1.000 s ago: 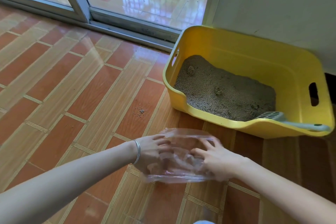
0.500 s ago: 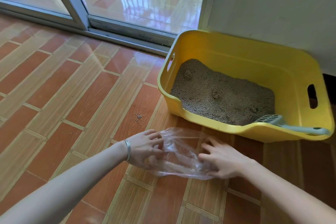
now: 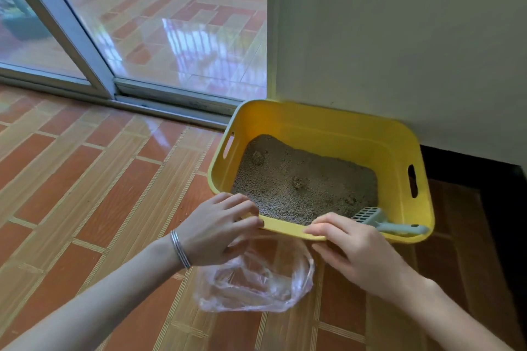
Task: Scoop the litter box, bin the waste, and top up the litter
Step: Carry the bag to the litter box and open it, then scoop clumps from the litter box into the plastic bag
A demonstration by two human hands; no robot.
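The grey scoop (image 3: pixel 387 224) lies in the yellow litter box (image 3: pixel 328 128)'s near right corner — handle pointing right, just beyond the loosely spread fingers of the right hand (image 3: pixel 352 248) — nearer than the left hand (image 3: pixel 216 231), both empty at the front rim.

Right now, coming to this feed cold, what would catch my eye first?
The bright yellow litter box against the wall, holding grey litter with a couple of clumps and a pale scoop leaning in its near right corner. Next, the left hand and right hand at the box's near rim. A clear plastic bag lies open on the tiled floor just below them.
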